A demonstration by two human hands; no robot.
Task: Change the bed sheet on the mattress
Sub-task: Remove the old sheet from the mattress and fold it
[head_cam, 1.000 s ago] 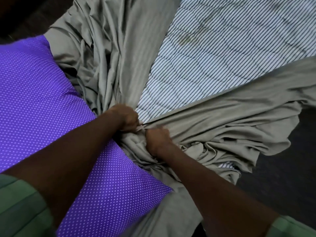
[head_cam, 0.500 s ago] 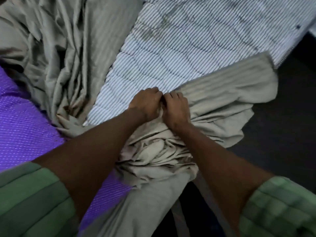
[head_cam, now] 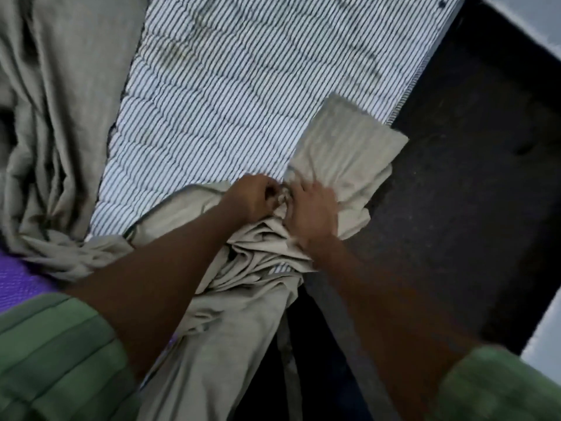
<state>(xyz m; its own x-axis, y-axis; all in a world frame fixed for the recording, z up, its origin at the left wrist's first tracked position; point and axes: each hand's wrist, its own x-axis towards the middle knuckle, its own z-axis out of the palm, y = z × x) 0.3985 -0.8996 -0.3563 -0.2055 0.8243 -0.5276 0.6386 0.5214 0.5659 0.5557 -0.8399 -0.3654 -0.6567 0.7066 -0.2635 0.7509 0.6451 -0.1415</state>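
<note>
A grey-beige bed sheet (head_cam: 54,123) lies bunched over the left side of a mattress (head_cam: 243,95) covered in thin black-and-white stripes. More of the sheet is gathered at the mattress's near edge, and one end (head_cam: 346,150) lies flat toward the right edge. My left hand (head_cam: 250,199) is fisted on the gathered sheet. Right beside it, my right hand (head_cam: 312,211) grips the same bunch, fingers curled into the cloth. The two hands almost touch. Folds of sheet hang below them over the mattress side.
A purple pillow with white dots (head_cam: 18,284) shows at the lower left. Dark floor (head_cam: 470,192) lies to the right of the mattress, with a pale surface (head_cam: 543,338) at the far right edge. Green sleeves cover both forearms near the frame's bottom.
Both hands have kept hold of the sheet and moved along its edge to the right. The free sheet end toward the right has grown shorter. The view shifted away from the purple pillow.
</note>
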